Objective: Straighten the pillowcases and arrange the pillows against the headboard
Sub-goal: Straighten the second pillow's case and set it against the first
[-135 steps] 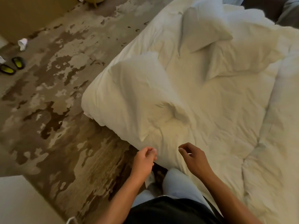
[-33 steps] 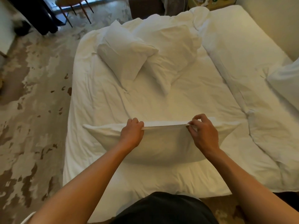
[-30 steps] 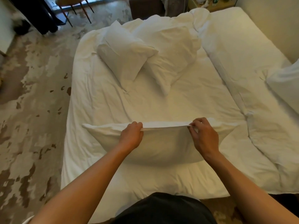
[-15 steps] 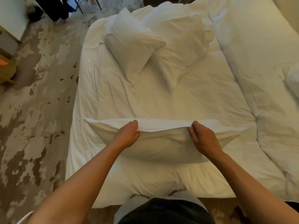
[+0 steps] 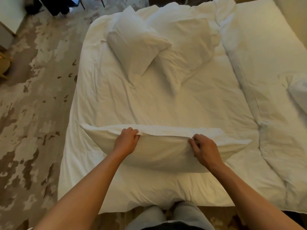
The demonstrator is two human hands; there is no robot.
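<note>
1. While I watched the head view, the near pillow (image 5: 166, 151) lay crosswise on the bed (image 5: 182, 110), close to the edge where the person stood, long side toward them.
2. Left hand (image 5: 127, 142) was curled over the upper seam of its pillowcase, pinching the fabric; right hand (image 5: 205, 151) pinched the same seam further right. Cloth between them looked drawn taut.
3. Two more pillows sat at the far end: the left far pillow (image 5: 136, 52) lay tilted, touching and partly over the right far pillow (image 5: 187, 47). Both creased.
4. Another white bundle (image 5: 299, 93) showed at the right edge; couldn't tell what it was.
5. No headboard was visible, so placement couldn't be checked.
6. Handling, my guess: light, soft, sags between grips, case slides loosely over the filling. Best held at the seam or corners, hands spread wide.
7. Patterned carpet (image 5: 33, 113) lay left of the bed, crumpled duvet (image 5: 274, 130) on the right.
</note>
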